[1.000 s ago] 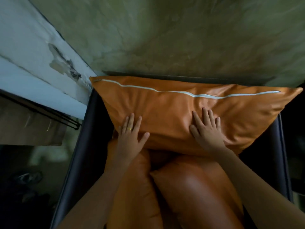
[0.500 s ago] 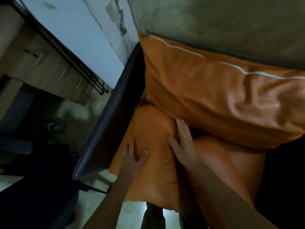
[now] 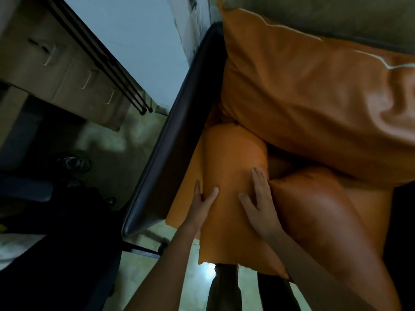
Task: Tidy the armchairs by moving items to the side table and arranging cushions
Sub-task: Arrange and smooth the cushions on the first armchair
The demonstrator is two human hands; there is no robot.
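The person's trouser legs (image 3: 224,288) stand nearest, on a pale floor. From there both bare forearms reach to a small cushion (image 3: 229,158) lying on the left half of the armchair's seat, just beside the dark armrest (image 3: 175,131). Its long axis runs away from the person toward the chair back; the near corners hang over the seat's front edge, and the rounded far end meets the lower edge of the back cushion (image 3: 303,86). It is smooth, orange and leather-like, plump in the middle.

The left hand (image 3: 199,205) lies against its left flank, the one visible finger straight and the thumb spread on top. The right hand (image 3: 258,207) presses its right flank with straight fingers close together and the thumb splayed, in the gap beside a second cushion (image 3: 325,209), glossier and angled right.

Farther off, the large back cushion leans wide across the chair, creased, with a white zip (image 3: 381,59) along its top. Past the armrest stand a pale wall (image 3: 139,41) and a drawer cabinet (image 3: 56,63).
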